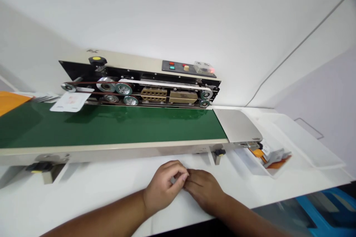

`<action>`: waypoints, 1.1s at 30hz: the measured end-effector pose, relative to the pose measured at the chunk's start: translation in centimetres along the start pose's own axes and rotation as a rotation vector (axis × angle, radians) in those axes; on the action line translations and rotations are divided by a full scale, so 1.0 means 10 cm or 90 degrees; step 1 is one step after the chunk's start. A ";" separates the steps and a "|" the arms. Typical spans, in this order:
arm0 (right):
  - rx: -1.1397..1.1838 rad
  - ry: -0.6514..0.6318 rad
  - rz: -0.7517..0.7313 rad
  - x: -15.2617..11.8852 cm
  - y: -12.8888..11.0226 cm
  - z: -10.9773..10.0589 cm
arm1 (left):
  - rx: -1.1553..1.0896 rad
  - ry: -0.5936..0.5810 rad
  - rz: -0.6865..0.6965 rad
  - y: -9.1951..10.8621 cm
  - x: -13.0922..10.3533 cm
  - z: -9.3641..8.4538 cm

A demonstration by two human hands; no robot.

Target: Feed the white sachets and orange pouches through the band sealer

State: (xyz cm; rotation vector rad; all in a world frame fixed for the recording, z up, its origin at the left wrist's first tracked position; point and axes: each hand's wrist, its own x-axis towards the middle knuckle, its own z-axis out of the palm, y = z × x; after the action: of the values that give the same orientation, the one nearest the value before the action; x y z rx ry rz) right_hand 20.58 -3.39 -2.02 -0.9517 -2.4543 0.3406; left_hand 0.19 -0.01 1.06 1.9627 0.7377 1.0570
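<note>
My left hand [166, 184] rests on the white table in front of the machine, its fingers curled and the thumb bent in towards the index finger. Against it lies my right hand [204, 189], knuckles up and fingers folded; the left fingers partly hide its tips. The two hands touch, and no object shows in either. Beyond them stands a band sealer [155, 81] with pulleys, belts and a button panel. A white pouch [71, 101] hangs at the sealer's left end, over the green conveyor belt [144, 125].
Flat pouches [44, 97] and an orange packet [12, 102] lie at the belt's far left. At right, a white bin [250, 162] holds grey and orange packets beside a larger translucent tub [308, 144]. Black knobs [40, 166] project below the conveyor. Blue plastic [319, 211] shows lower right.
</note>
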 end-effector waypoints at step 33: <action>0.318 -0.183 0.360 0.17 -0.11 -0.92 | -0.117 -0.106 -0.177 -0.09 -0.07 0.12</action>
State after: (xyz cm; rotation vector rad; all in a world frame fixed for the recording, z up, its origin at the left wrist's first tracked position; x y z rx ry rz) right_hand 23.66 -2.48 6.87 -1.4119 -2.1098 1.2893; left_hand 0.76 -0.46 -0.45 1.7095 0.7659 0.7577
